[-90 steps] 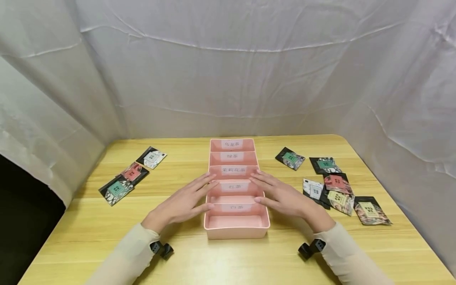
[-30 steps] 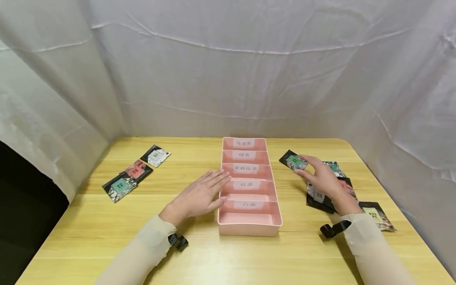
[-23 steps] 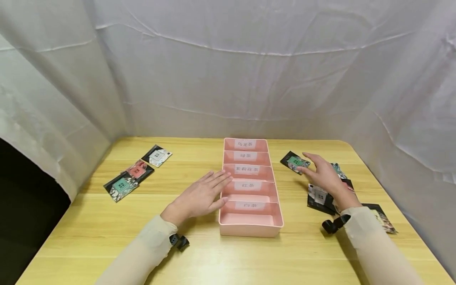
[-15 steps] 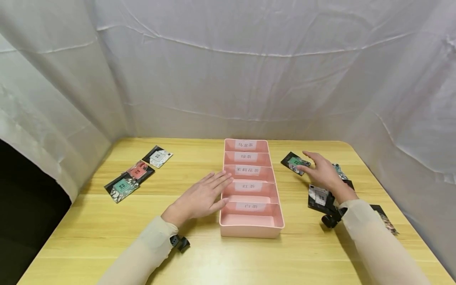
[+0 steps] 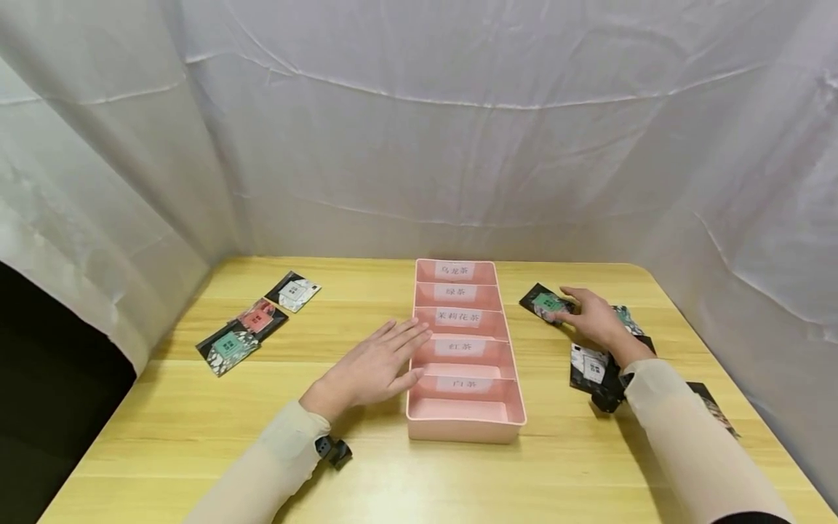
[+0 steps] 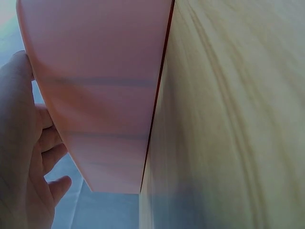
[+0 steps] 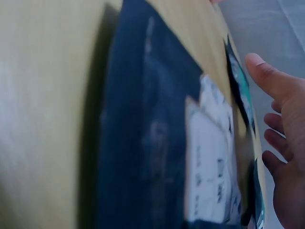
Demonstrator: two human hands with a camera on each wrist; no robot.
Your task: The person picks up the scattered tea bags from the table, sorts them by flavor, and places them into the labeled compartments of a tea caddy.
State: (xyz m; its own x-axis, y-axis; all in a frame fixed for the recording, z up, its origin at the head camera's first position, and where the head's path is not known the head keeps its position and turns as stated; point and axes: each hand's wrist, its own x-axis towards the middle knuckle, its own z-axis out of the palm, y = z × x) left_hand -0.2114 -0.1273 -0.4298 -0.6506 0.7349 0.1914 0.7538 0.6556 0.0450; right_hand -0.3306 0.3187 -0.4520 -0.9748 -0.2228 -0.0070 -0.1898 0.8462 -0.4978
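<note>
A long pink divided box stands mid-table, its several compartments labelled with Chinese tea names. My left hand rests at its left rim with fingers extended; the left wrist view has the hand along the box's upper edge. To the right of the box lies a black tea sachet with a green label. Over its right end hovers my right hand, fingers loosely bent and thumb apart from them. In the right wrist view the thumb is close to that green-labelled sachet, with nothing seen pinched.
Below my right hand lies a white-labelled sachet, with other sachets partly hidden by the hand and sleeve. A brown-patterned sachet lies farther right. At left are white, red and green sachets. A pale curtain hangs behind.
My right hand has left the box's right side and reached right to the green-labelled sachet, which has stayed in place. The left hand has stayed by the box. The head view has shifted slightly.
</note>
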